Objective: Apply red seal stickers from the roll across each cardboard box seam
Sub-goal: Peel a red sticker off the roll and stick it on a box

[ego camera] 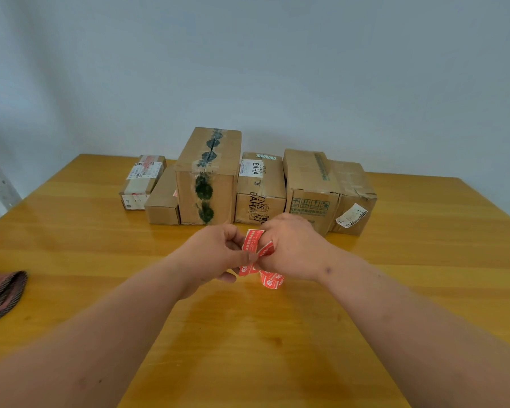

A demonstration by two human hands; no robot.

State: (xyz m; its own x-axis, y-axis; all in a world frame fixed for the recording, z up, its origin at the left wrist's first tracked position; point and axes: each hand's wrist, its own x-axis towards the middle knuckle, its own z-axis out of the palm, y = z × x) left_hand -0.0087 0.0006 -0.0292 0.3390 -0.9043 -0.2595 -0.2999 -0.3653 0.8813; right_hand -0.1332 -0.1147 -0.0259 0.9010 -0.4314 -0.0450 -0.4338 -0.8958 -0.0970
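Observation:
Both my hands meet above the middle of the table, just in front of the boxes. My left hand (218, 254) pinches the strip of red seal stickers (251, 241) that stands up between the hands. My right hand (295, 245) grips the same strip from the right, with one red sticker (267, 249) bent against its fingers. The roll (272, 280) hangs below the hands. Several cardboard boxes stand in a row behind: a tall box with green-printed tape (208, 175), a BAHA-marked box (259, 189) and others beside them.
The wooden table (248, 334) stretches towards me under my forearms. A dark reddish cloth with a corded edge (2, 293) lies at the left edge. A pale wall rises behind the boxes. A small labelled box (142, 181) sits far left in the row.

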